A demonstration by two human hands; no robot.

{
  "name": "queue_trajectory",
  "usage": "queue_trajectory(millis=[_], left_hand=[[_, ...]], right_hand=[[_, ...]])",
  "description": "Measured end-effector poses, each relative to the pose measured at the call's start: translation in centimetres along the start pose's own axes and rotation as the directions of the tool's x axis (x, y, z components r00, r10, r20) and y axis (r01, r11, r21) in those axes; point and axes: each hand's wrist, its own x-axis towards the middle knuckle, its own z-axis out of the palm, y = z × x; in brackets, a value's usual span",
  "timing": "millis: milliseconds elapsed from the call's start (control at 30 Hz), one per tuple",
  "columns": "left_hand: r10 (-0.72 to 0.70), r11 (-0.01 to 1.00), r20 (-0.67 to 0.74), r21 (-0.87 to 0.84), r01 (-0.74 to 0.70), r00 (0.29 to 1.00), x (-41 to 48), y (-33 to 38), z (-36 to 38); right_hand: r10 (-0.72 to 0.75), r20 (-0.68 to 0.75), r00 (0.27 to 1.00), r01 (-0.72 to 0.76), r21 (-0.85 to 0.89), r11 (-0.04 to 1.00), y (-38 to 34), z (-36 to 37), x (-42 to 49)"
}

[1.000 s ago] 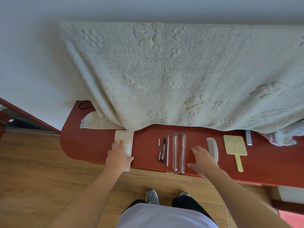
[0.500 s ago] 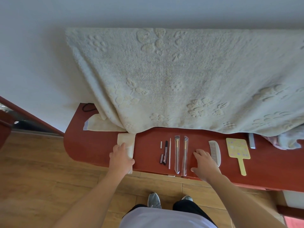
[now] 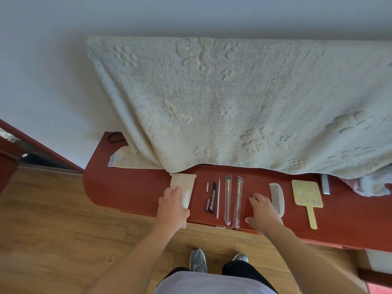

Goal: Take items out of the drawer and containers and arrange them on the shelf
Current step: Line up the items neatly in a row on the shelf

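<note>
A red-brown shelf (image 3: 127, 192) runs across the view. On it lie a cream pouch (image 3: 185, 185), a small white stick (image 3: 207, 187), dark cosmetic pens (image 3: 212, 197), a thin white stick (image 3: 218, 198), two wrapped brushes (image 3: 228, 198) (image 3: 238, 200), a white comb (image 3: 276, 197) and a yellow hand mirror (image 3: 306, 195). My left hand (image 3: 172, 206) rests flat on the pouch's near end. My right hand (image 3: 262, 213) lies with spread fingers on the shelf between the brushes and the comb.
A large cream blanket (image 3: 233, 102) hangs over the back of the shelf. A folded cloth (image 3: 127, 160) and a black cord (image 3: 114, 137) sit at the left rear, a grey bar (image 3: 325, 184) at the right. Wooden floor and my shoes (image 3: 198, 261) lie below.
Both hands stay where they were on the pouch and the shelf. The camera has shifted slightly, so everything appears a little lower and to the right.
</note>
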Motion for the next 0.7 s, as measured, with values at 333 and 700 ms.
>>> queue_trajectory(millis=[333,700], left_hand=[[0.032,0.999,-0.002,0.0,-0.032,0.999,1.2,1.9,0.7],[0.042,0.999,-0.01,0.026,-0.041,0.999,2.6,2.6,1.7]], right_hand=[[-0.003,0.007,1.0,0.003,0.011,1.0,0.2,0.1,0.1],[0.0,0.005,1.0,0.0,0.018,1.0,0.3,0.1,0.2]])
